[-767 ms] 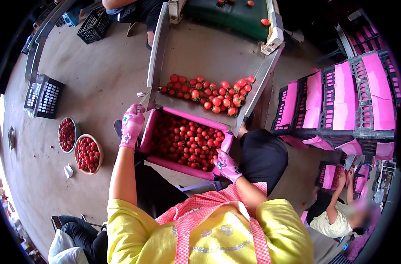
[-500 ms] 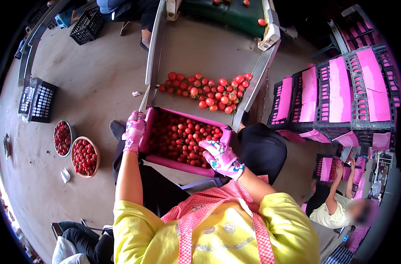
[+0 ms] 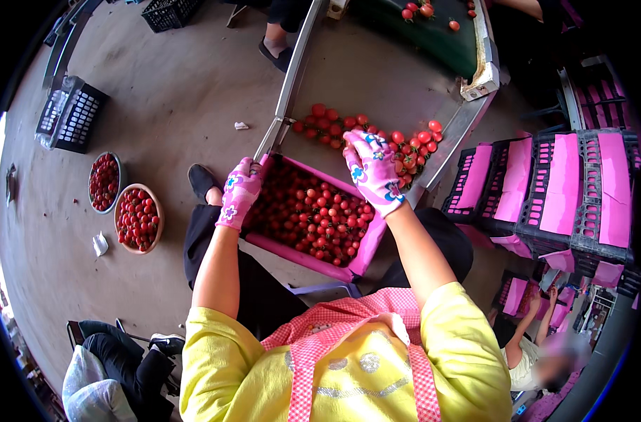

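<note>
A pink-lined crate (image 3: 308, 254) full of small red cherry tomatoes (image 3: 320, 211) rests in front of me at my knees. My left hand (image 3: 241, 191), in a pink flowered glove, is closed on the crate's left rim, beside the end of the metal chute. More cherry tomatoes (image 3: 331, 125), some with green stems, lie along the chute's lower end, just beyond the crate. Over them reaches my right hand (image 3: 375, 172), in a matching glove. Its fingers are stretched forward at the tomatoes and partly cover them; nothing shows held in it.
The sloping metal chute (image 3: 376, 77) leads down from a green belt (image 3: 433, 35) with a few tomatoes. Two bowls of tomatoes (image 3: 139, 219) and a black crate (image 3: 81, 116) stand on the left floor. Stacked pink-lined crates (image 3: 545, 183) rise at right. Other people sit nearby.
My right hand has moved forward from above the crate's tomatoes to those on the chute. The left hand keeps its hold on the rim. The whole view has shifted.
</note>
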`<state>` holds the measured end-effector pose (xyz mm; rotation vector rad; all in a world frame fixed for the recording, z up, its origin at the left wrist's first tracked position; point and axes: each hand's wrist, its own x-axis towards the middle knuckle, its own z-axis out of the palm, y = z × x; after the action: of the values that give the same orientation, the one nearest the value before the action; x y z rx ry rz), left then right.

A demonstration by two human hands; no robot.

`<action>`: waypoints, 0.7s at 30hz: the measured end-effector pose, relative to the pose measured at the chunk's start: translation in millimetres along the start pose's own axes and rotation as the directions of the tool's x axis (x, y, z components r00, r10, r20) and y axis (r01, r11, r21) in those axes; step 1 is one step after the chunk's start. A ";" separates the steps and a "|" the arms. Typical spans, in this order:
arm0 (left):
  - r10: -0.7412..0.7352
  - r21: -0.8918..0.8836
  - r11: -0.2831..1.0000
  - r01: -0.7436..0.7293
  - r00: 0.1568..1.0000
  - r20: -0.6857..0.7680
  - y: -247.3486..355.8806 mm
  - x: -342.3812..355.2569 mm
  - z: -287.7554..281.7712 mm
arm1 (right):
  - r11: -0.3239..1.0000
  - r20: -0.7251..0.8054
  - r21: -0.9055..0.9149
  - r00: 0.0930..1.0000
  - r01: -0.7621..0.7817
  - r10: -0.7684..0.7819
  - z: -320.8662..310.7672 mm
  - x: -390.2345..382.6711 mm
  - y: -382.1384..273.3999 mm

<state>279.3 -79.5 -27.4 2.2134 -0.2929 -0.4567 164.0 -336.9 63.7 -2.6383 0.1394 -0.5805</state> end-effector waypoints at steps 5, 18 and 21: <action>-0.015 0.050 0.999 0.012 0.998 0.065 5.5 -0.3 -4.0 | 0.957 0.142 -0.289 0.988 -0.014 0.058 27.3 33.0 6.3; 0.088 0.029 0.996 -0.088 0.996 0.009 3.5 -5.8 -6.2 | 0.984 0.148 -0.060 0.973 -0.169 0.176 25.5 40.5 -2.9; 0.135 -0.035 0.990 -0.134 0.991 0.003 10.9 -6.7 -6.2 | 0.408 0.350 0.696 0.775 -0.591 0.526 -3.1 26.8 7.4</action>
<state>275.2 -79.5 -13.7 2.1430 -0.4309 -0.3910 186.9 -349.7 73.2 -1.5741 0.5902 -0.2012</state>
